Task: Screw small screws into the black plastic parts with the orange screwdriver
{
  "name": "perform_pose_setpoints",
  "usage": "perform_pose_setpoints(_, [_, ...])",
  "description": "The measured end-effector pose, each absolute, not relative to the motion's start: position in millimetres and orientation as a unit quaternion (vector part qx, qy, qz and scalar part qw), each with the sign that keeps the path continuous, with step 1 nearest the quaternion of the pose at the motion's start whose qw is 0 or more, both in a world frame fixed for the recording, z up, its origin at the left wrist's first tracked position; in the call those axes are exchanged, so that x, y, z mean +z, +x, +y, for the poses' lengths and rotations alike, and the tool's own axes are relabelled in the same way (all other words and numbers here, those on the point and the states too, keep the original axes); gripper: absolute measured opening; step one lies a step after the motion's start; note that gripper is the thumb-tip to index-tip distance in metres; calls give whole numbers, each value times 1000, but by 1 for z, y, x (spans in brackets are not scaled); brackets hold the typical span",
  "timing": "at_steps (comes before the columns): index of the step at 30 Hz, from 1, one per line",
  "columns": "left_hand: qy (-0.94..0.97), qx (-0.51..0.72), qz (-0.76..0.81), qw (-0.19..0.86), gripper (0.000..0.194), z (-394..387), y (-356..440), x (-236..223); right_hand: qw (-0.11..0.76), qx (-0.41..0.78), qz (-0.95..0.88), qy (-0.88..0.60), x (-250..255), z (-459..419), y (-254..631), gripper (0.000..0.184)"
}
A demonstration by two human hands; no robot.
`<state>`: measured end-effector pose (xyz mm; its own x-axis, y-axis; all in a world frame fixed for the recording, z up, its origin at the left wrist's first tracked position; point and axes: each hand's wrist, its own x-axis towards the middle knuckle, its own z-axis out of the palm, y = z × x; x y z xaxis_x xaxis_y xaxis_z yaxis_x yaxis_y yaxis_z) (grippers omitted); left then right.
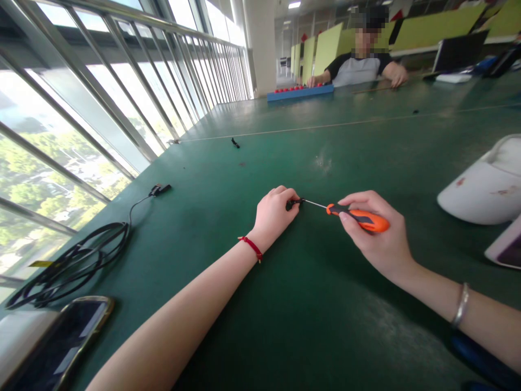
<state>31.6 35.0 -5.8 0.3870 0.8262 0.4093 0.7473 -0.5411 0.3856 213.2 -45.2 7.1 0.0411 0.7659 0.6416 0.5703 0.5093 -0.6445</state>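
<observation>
Head camera gives me both bare hands over a green bench (pixel 244 315). My left grip (pixel 275 213) pinches a small black part (pixel 290 205) at its fingertips, and those fingers hide most of it from me, so I cannot make out its shape. My right grip (pixel 385 241) is closed around the orange-and-black handle of a screwdriver (pixel 378 222), thumb on the near side, its shaft pointing left with the tip at the black part; whether they touch I cannot tell. A red cord bracelet (pixel 252 248) circles the left wrist, a silver bangle (pixel 461 305) the right forearm.

Farther out, a white vessel (pixel 480 190) with faint printed marks is the bulkiest thing on my right, apart from the right grip, with a pale-edged device (pixel 504 251) just below it in view. On my left lie a coiled black cable (pixel 44 288) and, nearer, a smartphone (pixel 77 336). Ahead, a second black piece (pixel 235 143) sits well apart from the left grip. Across the bench, a seated person (pixel 358 70) has one hand at a blue tray (pixel 301 93) of red pieces. A metal railing (pixel 138 20) runs along the left edge.
</observation>
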Motion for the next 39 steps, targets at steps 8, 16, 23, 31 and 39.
perform_pose_setpoints(8, [831, 288, 471, 72, 11, 35, 31, -5, 538, 120, -683, -479, 6, -45, 214, 19])
perform_pose_setpoints(16, [831, 285, 473, 62, 13, 34, 31, -5, 572, 58, -670, -469, 4, -44, 213, 28])
perform_pose_setpoints(23, [837, 284, 464, 55, 12, 33, 31, -4, 529, 106, -690, -483, 6, -46, 215, 14])
perform_pose_setpoints(31, [840, 287, 456, 67, 13, 33, 32, -4, 590, 65, -665, -453, 5, -44, 213, 40])
perform_pose_setpoints(39, [844, 293, 443, 80, 12, 33, 31, -4, 512, 84, -692, -501, 7, -48, 212, 9])
